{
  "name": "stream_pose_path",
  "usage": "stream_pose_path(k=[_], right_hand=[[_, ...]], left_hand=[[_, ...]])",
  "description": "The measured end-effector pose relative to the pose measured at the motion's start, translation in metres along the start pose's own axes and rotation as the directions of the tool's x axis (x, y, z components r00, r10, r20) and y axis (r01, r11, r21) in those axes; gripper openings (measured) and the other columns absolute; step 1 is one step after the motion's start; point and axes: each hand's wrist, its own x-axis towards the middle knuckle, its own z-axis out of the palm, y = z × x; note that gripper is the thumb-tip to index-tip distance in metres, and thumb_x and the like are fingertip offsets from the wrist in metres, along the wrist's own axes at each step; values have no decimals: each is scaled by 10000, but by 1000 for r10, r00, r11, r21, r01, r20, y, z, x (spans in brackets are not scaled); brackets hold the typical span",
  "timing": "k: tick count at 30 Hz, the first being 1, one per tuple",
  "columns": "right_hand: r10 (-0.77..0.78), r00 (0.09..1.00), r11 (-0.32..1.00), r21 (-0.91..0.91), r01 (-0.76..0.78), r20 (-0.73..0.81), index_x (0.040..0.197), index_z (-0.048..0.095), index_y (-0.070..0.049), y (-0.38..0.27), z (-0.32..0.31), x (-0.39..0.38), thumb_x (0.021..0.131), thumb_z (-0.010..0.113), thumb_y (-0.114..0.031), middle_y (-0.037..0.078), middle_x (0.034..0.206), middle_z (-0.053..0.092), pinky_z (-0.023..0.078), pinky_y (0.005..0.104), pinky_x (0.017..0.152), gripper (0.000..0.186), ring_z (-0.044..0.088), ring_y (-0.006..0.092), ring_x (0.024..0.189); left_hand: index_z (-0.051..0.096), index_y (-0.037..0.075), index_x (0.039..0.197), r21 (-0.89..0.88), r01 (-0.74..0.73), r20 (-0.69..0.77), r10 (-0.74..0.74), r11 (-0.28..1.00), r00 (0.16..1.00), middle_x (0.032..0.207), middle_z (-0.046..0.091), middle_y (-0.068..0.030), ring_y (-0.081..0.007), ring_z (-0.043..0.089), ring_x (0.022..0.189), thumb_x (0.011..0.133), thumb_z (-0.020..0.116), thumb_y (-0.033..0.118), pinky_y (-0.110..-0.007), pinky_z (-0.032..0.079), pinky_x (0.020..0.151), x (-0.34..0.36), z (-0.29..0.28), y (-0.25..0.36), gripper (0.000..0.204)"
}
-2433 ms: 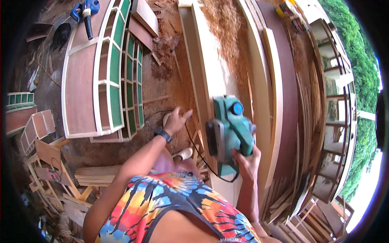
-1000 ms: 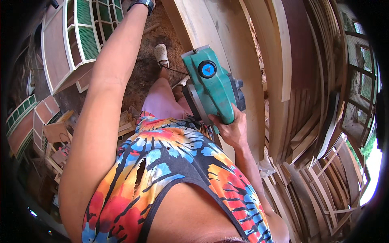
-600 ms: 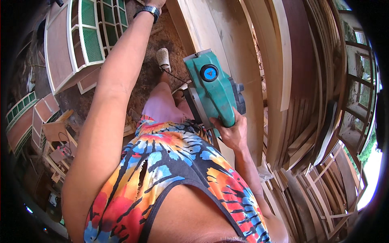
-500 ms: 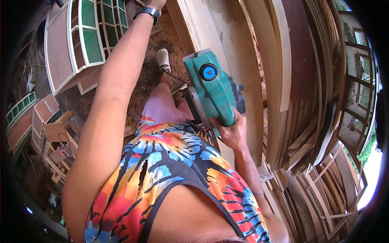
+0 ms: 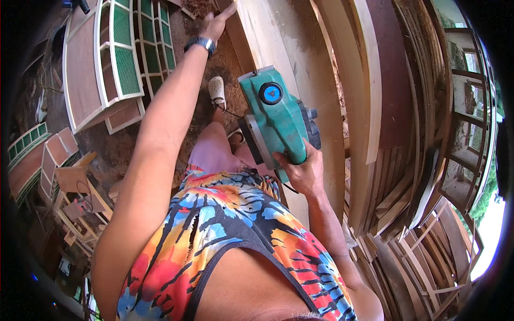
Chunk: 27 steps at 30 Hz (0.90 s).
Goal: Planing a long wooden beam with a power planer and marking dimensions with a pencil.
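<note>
Gripping the rear handle of a green electric planer [image 5: 278, 120], the right hand [image 5: 300, 171] is clenched around the tool, which rests on the near part of a pale wooden board [image 5: 278, 48]. The board's long axis runs away from the person toward the top of the view, and the planer's body lies along that same axis, nose pointing away. The left hand [image 5: 217, 24] is stretched far forward, fingers laid open on the left edge of the board, well ahead of the planer; a wristwatch [image 5: 201, 44] sits on that wrist. The right hand is therefore the nearer one to the tool, and the left hand lies ahead of the tool, at the board's edge.

A black cord [image 5: 230, 112] trails from the planer's left side down toward the person's sandalled foot [image 5: 217, 91]. Green-meshed white window frames [image 5: 120, 53] lie on the sawdust-covered ground to the left. Stacked planks [image 5: 385, 160] stand just right of the board.
</note>
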Motion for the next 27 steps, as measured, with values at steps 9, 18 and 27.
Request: stream_pose_path(k=[9, 18, 27], right_hand=[[-82, 996, 996, -31, 81, -33, 1033, 666, -51, -12, -5, 12, 723, 803, -220, 258, 820, 669, 533, 495, 753, 378, 675, 439, 823], [-108, 991, 992, 58, 113, -82, 945, 649, -50, -20, -5, 23, 745, 746, -198, 238, 810, 685, 528, 529, 757, 267, 668, 457, 850], [-7, 997, 999, 41, 10, -71, 1035, 698, -73, -31, 1, 42, 701, 740, -102, 262, 895, 687, 537, 482, 788, 338, 679, 444, 842]], left_hand=[[568, -71, 1331, -100, 290, 211, -264, 952, 941, 1408, 547, -247, -312, 530, 1296, 977, 525, 529, -427, 434, 1061, -138, 67, -72, 698], [601, -55, 1252, 163, 258, 491, -305, 952, 816, 1316, 576, -243, -319, 557, 1233, 958, 536, 480, -429, 453, 1028, -189, 84, -112, 614], [634, -39, 1172, 292, 74, 650, -255, 953, 716, 1225, 604, -239, -325, 585, 1170, 940, 547, 431, -431, 473, 995, -213, 73, -127, 532]])
